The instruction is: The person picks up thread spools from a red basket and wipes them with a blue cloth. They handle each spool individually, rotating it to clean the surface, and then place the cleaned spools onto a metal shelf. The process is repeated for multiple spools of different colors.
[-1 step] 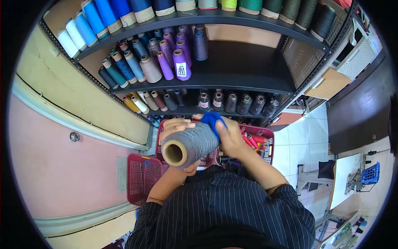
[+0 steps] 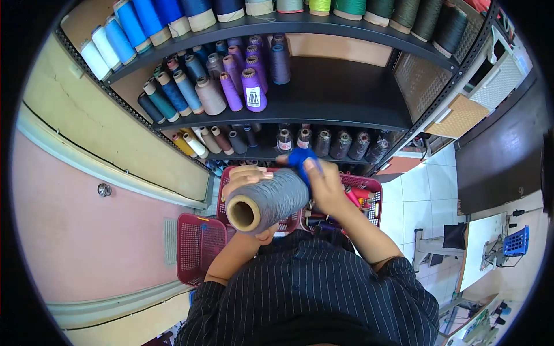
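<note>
A large cone of grey thread [image 2: 274,202] lies tilted across my grasp, the open end of its tan core facing me. Wrapped around its side is my left hand [image 2: 241,180], fingers over the top and thumb beneath. My right hand [image 2: 324,187] pinches a bunched royal-blue cloth [image 2: 301,161] at the cone's far end. The cone hides part of my left palm. Whether the cloth presses on the thread or hangs just off it I cannot tell.
Ahead stands a black metal shelf [image 2: 346,95] with thread cones in several colours. Below my hands are maroon plastic baskets, one holding red and pink spools [image 2: 360,196]. Another maroon basket [image 2: 199,245] sits at the left, near a pink door [image 2: 104,230]. Sewing tables stand at the right.
My right hand and the blue cloth have shifted slightly up and to the right. The grey cone and my left hand have barely moved.
</note>
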A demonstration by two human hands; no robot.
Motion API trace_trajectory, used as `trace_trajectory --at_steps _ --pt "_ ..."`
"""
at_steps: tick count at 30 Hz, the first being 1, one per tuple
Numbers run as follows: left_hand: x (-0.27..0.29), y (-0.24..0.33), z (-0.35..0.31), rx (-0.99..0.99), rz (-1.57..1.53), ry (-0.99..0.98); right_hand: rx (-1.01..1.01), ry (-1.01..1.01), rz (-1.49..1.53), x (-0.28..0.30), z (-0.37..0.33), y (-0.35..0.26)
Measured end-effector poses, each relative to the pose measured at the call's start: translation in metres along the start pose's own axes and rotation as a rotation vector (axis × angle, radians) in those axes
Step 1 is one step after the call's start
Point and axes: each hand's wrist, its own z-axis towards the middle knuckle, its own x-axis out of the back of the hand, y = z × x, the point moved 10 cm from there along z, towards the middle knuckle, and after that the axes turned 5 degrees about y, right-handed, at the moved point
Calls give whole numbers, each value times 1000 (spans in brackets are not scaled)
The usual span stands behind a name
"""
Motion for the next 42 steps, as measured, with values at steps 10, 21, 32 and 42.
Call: trace_trajectory --at_steps 10,21,32,42 --pt "24 36 -7 -126 326 3 384 -150 -45 -32 -21 -43" --pt "16 30 -29 -43 339 -106 298 -174 -83 -50 -45 -33" --pt "26 18 -41 -25 367 33 253 11 53 -22 -47 -36" --pt "7 14 -46 -22 272 103 -237 258 305 12 -56 43"
